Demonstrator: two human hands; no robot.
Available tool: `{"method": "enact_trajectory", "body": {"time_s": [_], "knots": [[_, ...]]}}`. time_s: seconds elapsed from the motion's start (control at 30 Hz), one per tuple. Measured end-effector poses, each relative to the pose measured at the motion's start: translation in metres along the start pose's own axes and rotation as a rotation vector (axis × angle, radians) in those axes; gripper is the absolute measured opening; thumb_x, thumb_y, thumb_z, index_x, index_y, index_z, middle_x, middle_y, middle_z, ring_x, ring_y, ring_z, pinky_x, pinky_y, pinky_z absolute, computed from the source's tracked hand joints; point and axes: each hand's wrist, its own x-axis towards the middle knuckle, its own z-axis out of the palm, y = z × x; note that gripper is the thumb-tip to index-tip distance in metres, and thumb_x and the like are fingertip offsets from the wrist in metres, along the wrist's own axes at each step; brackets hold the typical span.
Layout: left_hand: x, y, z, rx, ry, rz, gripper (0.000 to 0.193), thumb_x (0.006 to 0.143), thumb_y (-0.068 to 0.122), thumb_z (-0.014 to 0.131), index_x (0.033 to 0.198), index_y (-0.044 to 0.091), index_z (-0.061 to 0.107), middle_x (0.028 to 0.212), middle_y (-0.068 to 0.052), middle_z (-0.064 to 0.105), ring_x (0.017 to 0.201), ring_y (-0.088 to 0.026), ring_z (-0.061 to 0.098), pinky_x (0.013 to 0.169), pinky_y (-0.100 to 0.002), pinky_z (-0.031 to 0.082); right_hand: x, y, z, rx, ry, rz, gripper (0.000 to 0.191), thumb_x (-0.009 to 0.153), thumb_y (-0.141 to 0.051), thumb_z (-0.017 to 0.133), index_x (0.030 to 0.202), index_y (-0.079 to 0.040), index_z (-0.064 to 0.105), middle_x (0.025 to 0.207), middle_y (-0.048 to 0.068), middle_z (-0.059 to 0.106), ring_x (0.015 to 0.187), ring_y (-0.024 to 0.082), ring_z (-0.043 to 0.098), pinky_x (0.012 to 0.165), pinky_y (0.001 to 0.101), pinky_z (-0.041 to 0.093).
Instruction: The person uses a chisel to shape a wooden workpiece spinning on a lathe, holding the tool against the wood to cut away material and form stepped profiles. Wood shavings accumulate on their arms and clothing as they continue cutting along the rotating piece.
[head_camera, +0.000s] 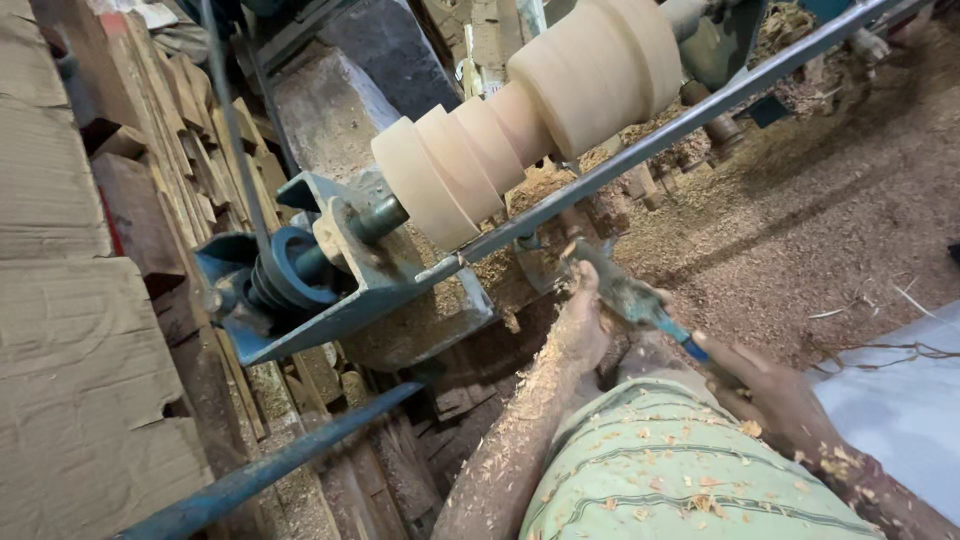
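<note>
Now gripping a blue chisel (628, 295): left hand (583, 325) closed near the blade, right hand (770, 390) closed on the handle, below the wood (530, 120).

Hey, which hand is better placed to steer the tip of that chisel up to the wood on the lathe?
Probably the left hand: it grips the chisel near its blade end, closest to the wood. The right hand is back at the handle end.

A woodturning workshop: lathe (330, 270) turning pale wood (520, 120), shavings (800, 220) everywhere (planks (190, 140), probably, stacked left).
</note>
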Motion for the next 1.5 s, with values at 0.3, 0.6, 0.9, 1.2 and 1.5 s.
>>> {"method": "enact_trajectory", "body": {"time_s": [0.3,0.6,0.9,1.2,1.5], "knots": [[0.055,0.023,-0.007,0.218,0.210,0.179,0.036,0.111,0.037,0.047,0.116,0.003,0.055,0.106,-0.020,0.073,0.085,-0.027,0.073,0.077,-0.042,0.061,0.051,-0.074,-0.002,0.409,0.120,-0.166,0.083,0.086,-0.022,0.068,0.159,-0.014,0.030,0.136,0.023,0.063,0.113,0.034,0.067,0.095,0.0450,0.051],[0.073,0.032,-0.020,0.320,0.465,0.299,0.027,0.109,0.031,0.050,0.103,0.005,0.056,0.081,-0.014,0.071,0.054,-0.016,0.062,0.051,-0.029,0.052,0.070,-0.116,-0.009,0.410,0.031,-0.068,0.087,0.087,-0.020,0.066,0.162,-0.015,0.022,0.132,0.023,0.061,0.121,0.040,0.056,0.107,0.0475,0.040],[0.075,0.040,-0.022,0.262,0.479,0.251,0.029,0.107,0.031,0.052,0.103,0.003,0.056,0.078,-0.014,0.070,0.052,-0.016,0.061,0.047,-0.030,0.052,0.074,-0.130,-0.013,0.405,0.029,-0.046,0.085,0.086,-0.017,0.066,0.160,-0.013,0.025,0.128,0.026,0.059,0.122,0.040,0.055,0.106,0.0470,0.041],[0.077,0.042,-0.029,0.303,0.473,0.281,0.030,0.109,0.028,0.054,0.101,0.000,0.059,0.078,-0.014,0.069,0.051,-0.017,0.060,0.045,-0.029,0.050,0.076,-0.133,-0.002,0.407,0.137,-0.161,0.084,0.086,-0.013,0.067,0.160,-0.007,0.027,0.153,0.029,0.046,0.140,0.044,0.045,0.113,0.0480,0.033],[0.032,0.045,-0.004,0.374,0.145,0.140,0.038,0.107,0.042,0.050,0.105,0.005,0.057,0.097,-0.019,0.075,0.084,-0.027,0.075,0.080,-0.039,0.066,0.042,-0.066,0.011,0.310,0.227,-0.390,0.089,0.083,-0.018,0.069,0.161,-0.016,0.028,0.135,0.020,0.064,0.114,0.040,0.066,0.094,0.0483,0.051]]}}
